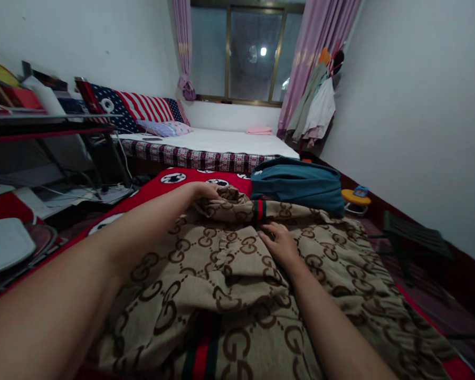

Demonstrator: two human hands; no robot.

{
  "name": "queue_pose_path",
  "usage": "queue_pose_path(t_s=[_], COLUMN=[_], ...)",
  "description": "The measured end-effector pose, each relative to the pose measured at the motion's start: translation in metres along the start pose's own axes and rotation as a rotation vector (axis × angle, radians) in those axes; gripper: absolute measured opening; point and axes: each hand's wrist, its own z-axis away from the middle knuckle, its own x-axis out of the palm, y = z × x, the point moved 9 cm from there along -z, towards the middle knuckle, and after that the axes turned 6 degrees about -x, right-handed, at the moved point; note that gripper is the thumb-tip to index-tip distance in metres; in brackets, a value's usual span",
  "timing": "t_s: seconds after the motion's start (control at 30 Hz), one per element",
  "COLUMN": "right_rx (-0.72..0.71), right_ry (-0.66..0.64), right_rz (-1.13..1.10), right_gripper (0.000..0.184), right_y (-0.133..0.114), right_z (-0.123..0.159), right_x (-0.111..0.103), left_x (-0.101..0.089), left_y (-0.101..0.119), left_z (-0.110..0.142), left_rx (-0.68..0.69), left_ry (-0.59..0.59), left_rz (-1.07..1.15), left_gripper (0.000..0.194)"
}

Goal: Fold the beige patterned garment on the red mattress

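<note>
A beige jacket-like garment [209, 295] with brown monograms and green-red-green stripes lies spread and wrinkled in front of me. My left hand [206, 190] is closed on bunched cloth at its far edge, left of the upper stripe; the fingertips are partly hidden in the folds. Nearer the middle, my right hand [281, 241] rests on the garment just below that stripe, thumb and fingers apart and slightly bent. Beyond the far edge lies a folded teal garment [296, 184], close to the patterned cloth. Both lie on a red blanket [142, 198] with black-and-white round motifs.
A bed with a white sheet [221, 141] stands under the window. To the left is a cluttered desk [51, 120]. On the right are a yellow stool [356, 198], a dark folding stool [415, 235] and hanging clothes [319, 108] by the wall.
</note>
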Motion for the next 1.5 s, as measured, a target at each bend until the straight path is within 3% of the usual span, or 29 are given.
queue_pose_path(t_s=[0.03, 0.1, 0.13, 0.23, 0.3, 0.33, 0.4, 0.47, 0.57, 0.63, 0.77, 0.93, 1.07, 1.17, 1.23, 1.3, 1.37, 1.43, 1.5], right_rx=[0.002, -0.001, -0.008, -0.071, -0.09, -0.091, -0.085, -0.089, -0.096, -0.098, -0.075, 0.058, 0.19, 0.251, 0.172, 0.055, 0.035, 0.115, 0.223], right_ry=[-0.009, -0.003, 0.015, 0.049, 0.049, 0.046, 0.048, 0.052, 0.055, 0.054, 0.067, 0.094, 0.031, -0.101, -0.182, -0.238, -0.26, -0.169, 0.019], right_rz=[-0.001, -0.014, -0.029, -0.105, -0.142, -0.148, -0.145, -0.149, -0.167, -0.184, -0.26, -0.411, -0.58, -0.722, -0.672, -0.55, -0.475, -0.459, -0.477], right_gripper=[0.029, 0.028, 0.028, 0.028, 0.027, 0.027, 0.027, 0.028, 0.03, 0.03, 0.03, 0.044, 0.06, 0.068, 0.063, 0.064, 0.053, 0.036, 0.032], right_y=[0.0, 0.002, 0.002, 0.002, 0.004, 0.004, 0.006, 0.006, 0.007, 0.007, 0.006, 0.009, 0.005, -0.018, -0.047, -0.077, -0.093, -0.091, -0.076], right_z=[0.0, 0.0, -0.001, -0.003, -0.003, -0.004, -0.004, -0.004, -0.005, -0.006, -0.007, -0.002, 0.002, 0.013, 0.024, 0.039, 0.055, 0.067, 0.076], right_x=[0.001, 0.001, 0.0, 0.001, 0.003, 0.004, 0.005, 0.004, 0.004, 0.004, -0.002, -0.01, -0.006, -0.002, -0.008, -0.018, -0.028, -0.044, -0.07], left_x=[-0.003, -0.021, -0.037, -0.083, -0.088, -0.08, -0.051, -0.015, 0.036, 0.054, 0.056, 0.061, 0.063, 0.062, 0.062, 0.063, 0.069, 0.076, 0.076], left_y=[0.01, 0.028, 0.035, 0.035, 0.03, 0.026, 0.017, 0.003, -0.026, -0.051, -0.072, -0.064, -0.062, -0.063, -0.061, -0.059, -0.055, -0.047, -0.038], left_z=[0.006, 0.013, 0.014, 0.019, 0.024, 0.024, 0.024, 0.032, 0.058, 0.078, 0.108, 0.133, 0.143, 0.142, 0.142, 0.143, 0.149, 0.165, 0.191], left_rx=[0.071, 0.203, 0.242, 0.214, 0.145, 0.115, 0.092, 0.121, 0.171, 0.147, 0.068, 0.061, 0.081, 0.07, 0.077, 0.071, 0.082, 0.144, 0.217], left_ry=[-0.046, -0.013, 0.085, 0.541, 0.732, 0.749, 0.643, 0.486, 0.211, 0.116, 0.162, 0.255, 0.279, 0.272, 0.264, 0.22, 0.096, -0.084, -0.251], left_rz=[0.015, 0.091, 0.128, 0.126, 0.026, -0.028, -0.102, -0.145, -0.361, -0.525, -0.639, -0.621, -0.582, -0.555, -0.547, -0.524, -0.459, -0.336, -0.163], left_gripper=[0.048, 0.049, 0.052, 0.071, 0.09, 0.097, 0.097, 0.083, 0.071, 0.069, 0.063, 0.059, 0.059, 0.059, 0.059, 0.06, 0.064, 0.067, 0.061])
